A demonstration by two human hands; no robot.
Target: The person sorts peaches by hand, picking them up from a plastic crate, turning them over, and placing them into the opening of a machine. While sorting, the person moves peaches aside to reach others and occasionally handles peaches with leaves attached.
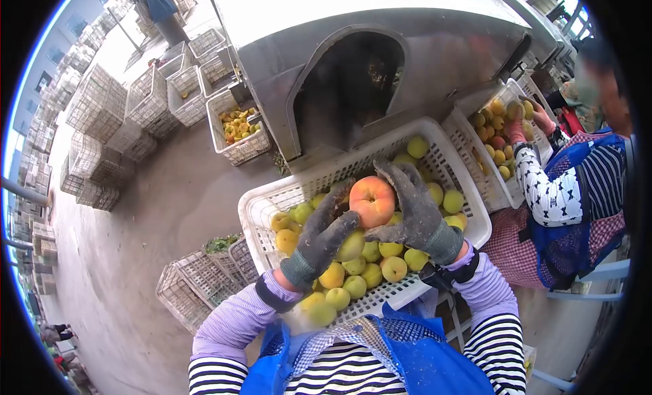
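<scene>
An orange-red peach (371, 201), its stem hollow facing up, sits between my two dark-gloved hands above a white plastic crate (261, 208). My left hand (322, 233) curves round its left side, fingertips and thumb at the fruit. From the right, my right hand (420, 215) cups the same peach, with fingers along its upper edge and the thumb low beside it. A yellow-green peach (351, 246) lies just beneath my left thumb. Many more yellow-green peaches (372, 275) fill the crate under both hands, partly hidden by them.
A metal machine housing (441, 62) with a dark arched opening stands behind the crate. At right, a co-worker's gloved hands (526, 120) handle peaches over another crate (475, 154). Stacked crates (204, 279) stand at lower left, and a crate of cut fruit (248, 149) sits farther back.
</scene>
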